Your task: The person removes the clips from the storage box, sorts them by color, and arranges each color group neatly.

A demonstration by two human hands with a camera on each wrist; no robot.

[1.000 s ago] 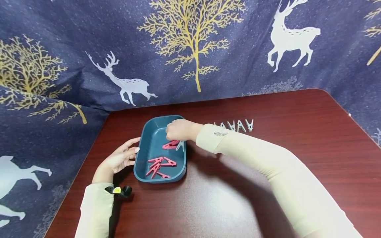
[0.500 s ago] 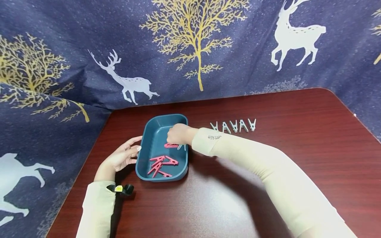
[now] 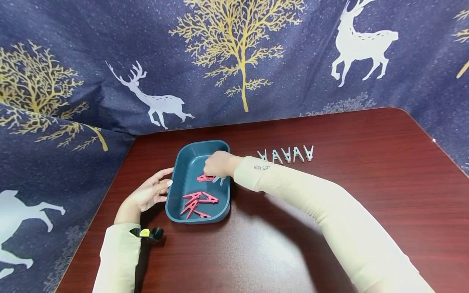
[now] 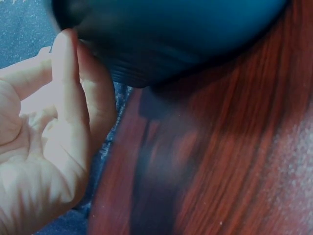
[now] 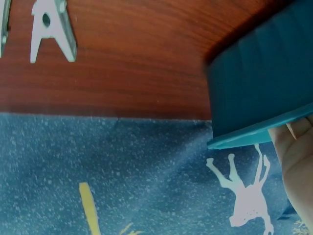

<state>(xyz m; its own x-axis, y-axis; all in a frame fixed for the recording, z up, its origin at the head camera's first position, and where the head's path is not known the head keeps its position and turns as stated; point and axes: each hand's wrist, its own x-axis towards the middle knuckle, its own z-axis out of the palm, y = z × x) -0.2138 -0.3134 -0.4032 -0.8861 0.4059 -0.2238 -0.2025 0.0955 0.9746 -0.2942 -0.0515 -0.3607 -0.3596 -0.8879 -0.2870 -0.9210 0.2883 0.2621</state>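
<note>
A: What sits on the dark red wooden surface?

B: Toward its far left corner, a teal plastic oblong tray with pink plastic clothes pegs loose inside. A row of white plastic clothes pegs lies near the far edge, apart from the tray.

A: And the hands?

B: The left hand rests open, fingertips at the tray's left wall. The right hand is curled inside, pinching one pale peg beside a pink one.

A: How would that peg handle?

B: Probably light, stiff and smooth; best taken by the flared tail ends, since squeezing there opens it
</note>
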